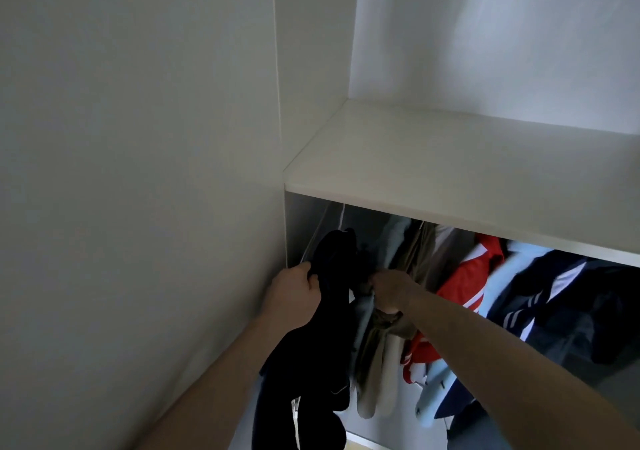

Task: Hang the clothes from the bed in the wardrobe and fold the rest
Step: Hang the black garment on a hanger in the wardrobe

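Two bare forearms reach up from the bottom of the view into the wardrobe. The left hand [294, 290] is clenched around the upper edge of a dark navy garment [311, 356], which hangs down in a long fold at the left end of the wardrobe, just beside the side panel [294, 228]. The right hand [389, 292] has its fingers curled at the garment's other top edge, though whether it grasps the navy cloth or the beige garment [414, 262] next to it cannot be told.

Further in, hanging clothes fill the space to the right: the beige piece, pale blue fabric [393, 241], a red-and-white top [474, 276], and a dark jacket with white stripes [571, 297].

Above them runs a white shelf [450, 169], with the pale back wall [502, 41] behind it.
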Demonstrator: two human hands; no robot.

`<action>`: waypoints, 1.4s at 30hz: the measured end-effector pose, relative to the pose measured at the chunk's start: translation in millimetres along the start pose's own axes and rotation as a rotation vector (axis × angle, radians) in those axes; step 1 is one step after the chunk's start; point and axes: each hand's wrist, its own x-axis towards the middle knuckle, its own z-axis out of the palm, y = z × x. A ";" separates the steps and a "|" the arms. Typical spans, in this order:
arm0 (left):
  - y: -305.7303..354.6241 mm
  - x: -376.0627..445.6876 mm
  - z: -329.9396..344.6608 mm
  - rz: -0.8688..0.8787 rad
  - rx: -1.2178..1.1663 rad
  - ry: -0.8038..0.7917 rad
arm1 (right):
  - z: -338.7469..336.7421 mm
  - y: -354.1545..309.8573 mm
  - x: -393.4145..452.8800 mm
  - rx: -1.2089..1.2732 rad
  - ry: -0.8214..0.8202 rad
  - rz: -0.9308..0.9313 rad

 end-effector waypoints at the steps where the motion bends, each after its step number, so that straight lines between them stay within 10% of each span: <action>1: 1.6 1.0 2.0 0.003 0.000 0.008 | 2.6 4.2 -2.2 0.010 0.013 0.011; 19: 57.6 86.4 76.0 0.031 -0.064 0.113 | 7.3 33.1 -30.4 0.229 0.077 0.059; 42: 44.3 135.0 146.8 0.107 0.016 -0.165 | 18.2 36.7 -19.0 0.348 0.233 0.022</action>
